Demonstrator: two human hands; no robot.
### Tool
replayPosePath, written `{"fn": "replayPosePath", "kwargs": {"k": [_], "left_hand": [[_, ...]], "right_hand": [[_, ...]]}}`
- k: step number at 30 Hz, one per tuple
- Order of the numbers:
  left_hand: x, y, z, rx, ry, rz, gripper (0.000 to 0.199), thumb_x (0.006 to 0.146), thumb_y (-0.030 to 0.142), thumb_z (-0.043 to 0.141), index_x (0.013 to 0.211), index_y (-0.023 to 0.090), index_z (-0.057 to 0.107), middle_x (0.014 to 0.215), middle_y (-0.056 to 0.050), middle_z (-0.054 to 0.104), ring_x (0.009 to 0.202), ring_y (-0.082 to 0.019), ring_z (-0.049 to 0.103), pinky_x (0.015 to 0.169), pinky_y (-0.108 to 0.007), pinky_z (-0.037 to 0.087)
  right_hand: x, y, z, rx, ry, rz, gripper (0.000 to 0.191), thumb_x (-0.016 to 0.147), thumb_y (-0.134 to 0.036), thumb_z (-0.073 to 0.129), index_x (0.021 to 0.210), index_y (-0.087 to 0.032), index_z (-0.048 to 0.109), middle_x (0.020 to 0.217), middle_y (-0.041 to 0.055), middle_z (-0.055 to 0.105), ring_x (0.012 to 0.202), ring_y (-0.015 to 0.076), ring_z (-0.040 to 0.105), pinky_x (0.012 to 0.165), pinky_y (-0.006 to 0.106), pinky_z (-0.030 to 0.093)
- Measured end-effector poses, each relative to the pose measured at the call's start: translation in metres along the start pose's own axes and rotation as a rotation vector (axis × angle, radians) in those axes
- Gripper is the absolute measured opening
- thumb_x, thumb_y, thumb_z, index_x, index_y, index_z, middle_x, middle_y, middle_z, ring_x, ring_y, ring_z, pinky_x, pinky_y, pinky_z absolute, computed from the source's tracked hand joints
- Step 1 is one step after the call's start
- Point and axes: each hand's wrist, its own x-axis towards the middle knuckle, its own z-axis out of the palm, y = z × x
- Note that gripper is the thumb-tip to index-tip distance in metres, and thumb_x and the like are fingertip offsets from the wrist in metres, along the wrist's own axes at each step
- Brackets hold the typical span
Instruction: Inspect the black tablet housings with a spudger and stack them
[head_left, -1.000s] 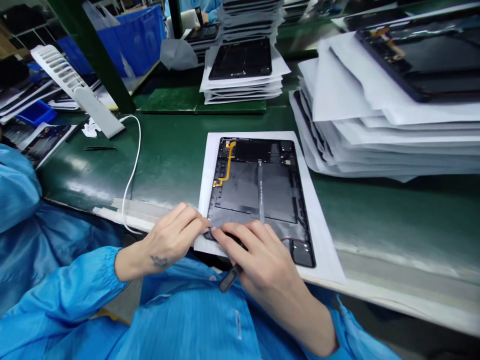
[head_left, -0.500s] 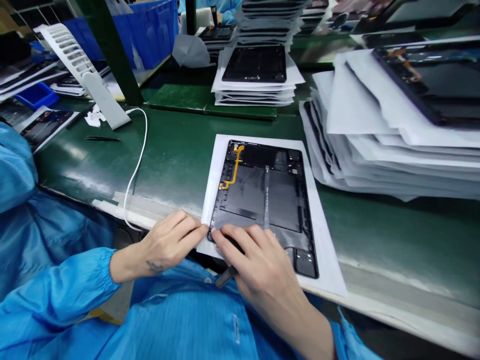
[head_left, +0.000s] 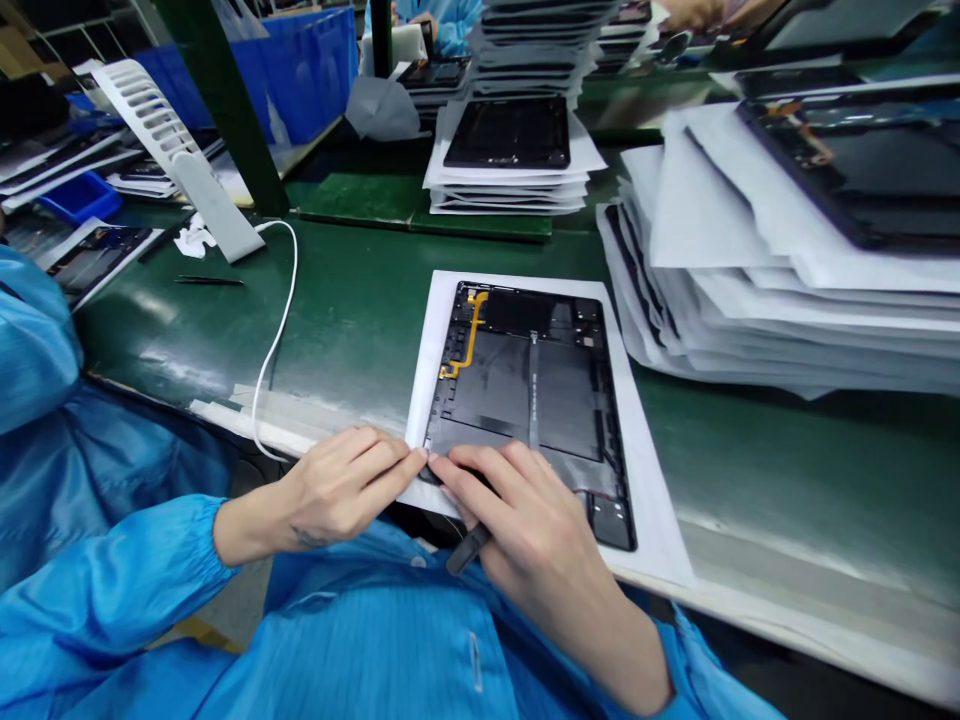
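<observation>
A black tablet back housing [head_left: 495, 385] with a yellow flex cable [head_left: 475, 335] lies on a white paper sheet [head_left: 656, 500] at the bench's front edge. At the housing's near left corner, my left hand [head_left: 337, 485] has its thumb and fingertips pinched together; whatever is between them is too small to make out. Right beside those fingertips, my right hand [head_left: 529, 515] is closed around a dark tool with a flat black end [head_left: 468, 550] poking out below the palm. The tool's other end is hidden under my fingers. My right fingertips rest at the same corner.
Paper-interleaved tablet parts [head_left: 750, 310] are piled at right, with another stack [head_left: 510, 185] behind. A white folding lamp [head_left: 180, 170] with a white cable [head_left: 281, 330] and black tweezers [head_left: 210, 281] are at left. A blue-sleeved person [head_left: 37, 340] sits at far left.
Both hands have shifted slightly to the right at the housing's corner, and the left fingertips now meet the right ones. The tool's black end has moved a little right and up.
</observation>
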Motion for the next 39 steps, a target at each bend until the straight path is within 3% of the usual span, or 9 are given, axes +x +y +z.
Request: {"fn": "replayPosePath", "kwargs": {"k": [6, 10, 14, 21, 24, 27, 30, 32, 39], "left_hand": [[0.004, -0.003, -0.01, -0.096, -0.117, -0.053, 0.03, 0.1, 0.008, 0.044, 0.125, 0.007, 0.062, 0.104, -0.016, 0.072, 0.089, -0.023, 0.067, 0.075, -0.037, 0.06], [0.016, -0.021, -0.016, -0.622, -0.174, -0.542, 0.022, 0.102, 0.025, 0.051, 0.11, 0.015, 0.07, 0.094, -0.008, 0.075, 0.081, -0.016, 0.071, 0.069, -0.026, 0.06], [0.04, -0.038, -0.018, -1.11, -0.535, -1.006, 0.03, 0.092, 0.042, 0.066, 0.085, 0.013, 0.063, 0.065, -0.003, 0.07, 0.046, -0.011, 0.062, 0.043, -0.018, 0.051], [0.067, -0.04, -0.019, -1.191, -0.777, -1.155, 0.036, 0.077, 0.04, 0.082, 0.077, 0.013, 0.06, 0.065, -0.003, 0.071, 0.051, -0.012, 0.067, 0.048, -0.02, 0.055], [0.067, -0.035, -0.021, -1.159, -0.787, -1.127, 0.032, 0.082, 0.039, 0.077, 0.079, 0.013, 0.059, 0.065, -0.003, 0.069, 0.052, -0.013, 0.067, 0.05, -0.021, 0.055], [0.062, -0.031, -0.023, -0.869, -0.716, -0.887, 0.024, 0.092, 0.036, 0.064, 0.083, 0.015, 0.062, 0.068, -0.002, 0.068, 0.059, -0.014, 0.066, 0.057, -0.024, 0.056], [0.049, -0.029, -0.02, -0.484, -0.437, -0.481, 0.024, 0.096, 0.036, 0.062, 0.111, 0.018, 0.067, 0.11, -0.011, 0.072, 0.103, -0.024, 0.069, 0.09, -0.039, 0.057], [0.038, -0.029, -0.015, -0.415, -0.327, -0.292, 0.047, 0.097, 0.039, 0.063, 0.14, 0.02, 0.055, 0.147, -0.017, 0.054, 0.137, -0.031, 0.05, 0.112, -0.048, 0.044], [0.018, -0.024, 0.003, -0.472, -0.312, -0.214, 0.065, 0.102, 0.038, 0.054, 0.159, 0.023, 0.026, 0.165, -0.012, 0.031, 0.155, -0.022, 0.023, 0.128, -0.048, 0.02]], "right_hand": [[0.002, -0.001, -0.003, 0.005, 0.044, -0.047, 0.027, 0.101, -0.017, 0.047, 0.113, -0.01, 0.069, 0.099, 0.0123, 0.073, 0.078, 0.023, 0.055, 0.063, 0.038, 0.043], [-0.007, 0.001, -0.018, 0.353, 0.244, 0.139, 0.04, 0.106, -0.039, 0.039, 0.126, -0.017, 0.066, 0.106, 0.0122, 0.07, 0.092, 0.0227, 0.064, 0.074, 0.037, 0.053], [-0.017, 0.006, -0.033, 0.405, 0.37, 0.291, 0.034, 0.106, -0.033, 0.042, 0.13, -0.025, 0.064, 0.09, 0.0049, 0.067, 0.076, 0.0161, 0.063, 0.065, 0.029, 0.05], [-0.026, 0.018, -0.039, 0.173, 0.133, 0.228, 0.052, 0.104, -0.043, 0.047, 0.151, -0.023, 0.042, 0.101, 0.0076, 0.064, 0.081, 0.0193, 0.064, 0.066, 0.03, 0.052], [-0.029, 0.019, -0.039, 0.094, 0.175, 0.164, 0.045, 0.104, -0.023, 0.044, 0.149, -0.025, 0.047, 0.094, 0.0053, 0.064, 0.074, 0.017, 0.062, 0.064, 0.029, 0.049], [-0.029, 0.019, -0.038, 0.014, 0.153, 0.117, 0.052, 0.1, -0.009, 0.043, 0.15, -0.023, 0.046, 0.094, 0.0066, 0.068, 0.078, 0.0201, 0.064, 0.066, 0.032, 0.05], [-0.024, 0.018, -0.033, 0.025, 0.121, 0.054, 0.056, 0.094, -0.001, 0.039, 0.144, -0.022, 0.053, 0.102, 0.0087, 0.071, 0.086, 0.0213, 0.067, 0.071, 0.034, 0.054], [-0.019, 0.016, -0.028, 0.054, 0.131, 0.007, 0.05, 0.093, 0.001, 0.04, 0.135, -0.018, 0.06, 0.106, 0.0098, 0.072, 0.09, 0.0211, 0.068, 0.075, 0.034, 0.056], [-0.002, 0.006, -0.014, 0.011, 0.007, -0.035, 0.039, 0.096, -0.001, 0.041, 0.122, -0.015, 0.067, 0.099, 0.0094, 0.072, 0.084, 0.0173, 0.07, 0.068, 0.026, 0.055]]}}
